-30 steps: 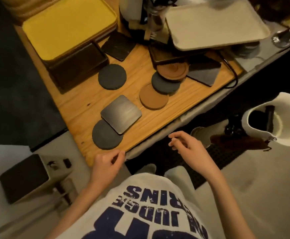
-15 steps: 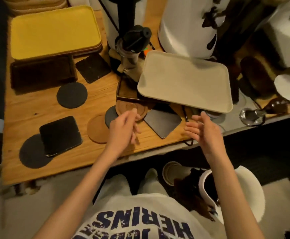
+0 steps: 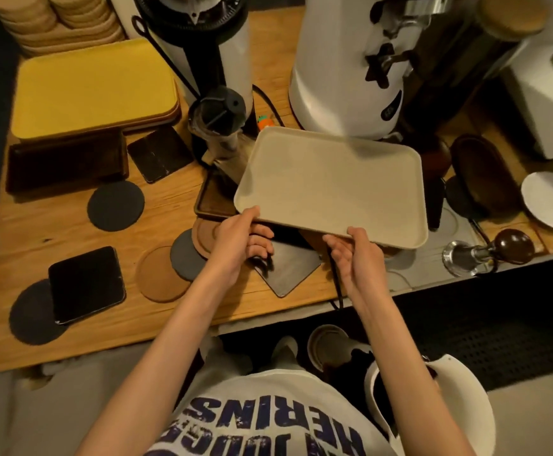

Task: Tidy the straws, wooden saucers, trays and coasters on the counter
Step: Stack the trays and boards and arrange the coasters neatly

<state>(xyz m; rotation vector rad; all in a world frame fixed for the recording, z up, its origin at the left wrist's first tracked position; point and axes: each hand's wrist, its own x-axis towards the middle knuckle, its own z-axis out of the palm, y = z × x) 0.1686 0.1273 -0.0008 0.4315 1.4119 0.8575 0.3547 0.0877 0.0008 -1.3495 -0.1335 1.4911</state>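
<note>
Wooden counter (image 3: pixel 110 337) is carrying all the clutter, and the biggest loose piece on it, the beige tray (image 3: pixel 331 182), is sitting just past centre toward one o'clock, propped over darker pieces rather than lying flat. The yellow tray (image 3: pixel 94 90) is lying at ten o'clock.

Half a second ago both hands were hovering spread and short of the beige tray; now they are gripping its near edge. The left hand (image 3: pixel 235 241) is pinching the seven-o'clock corner, thumb on top and fingers curled beneath. The right hand (image 3: pixel 355 255) is clasping the five-o'clock stretch of rim the same way.

I judge the reach is giving way to a lift, probably toward the yellow tray.

The dark square coaster (image 3: pixel 285 271) is lying under the hands at six o'clock. The brown round coaster (image 3: pixel 160 274) and the grey round coaster (image 3: pixel 115 205) are waiting between seven and nine o'clock, untouched. No straws are showing.
</note>
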